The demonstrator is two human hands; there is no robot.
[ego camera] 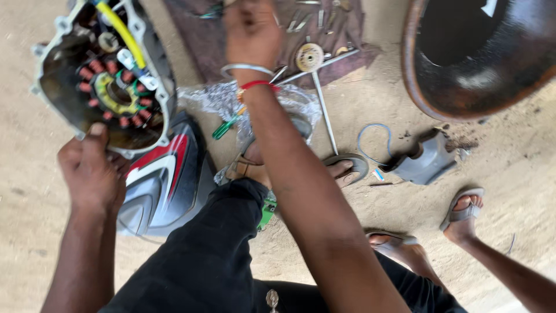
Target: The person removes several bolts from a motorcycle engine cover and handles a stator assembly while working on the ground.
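Head camera, looking steeply down
One close view from above the person's arms onto the sandy ground [359, 214] by their feet.

The right hand [253, 32] at top centre is blurred, its fingertips cut by the upper edge. The engine cover [104, 75] at upper left loses its top there too. The large dark shell [480, 52] runs off the upper right corner.

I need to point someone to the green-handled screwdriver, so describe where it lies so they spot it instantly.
Start at the dark cloth spread with tools on the sandy ground. Just below it lies a crumpled clear plastic bag, under the right hand's wrist. The screwdriver rests on the bag's lower edge, the only bright green handle among grey metal tools.
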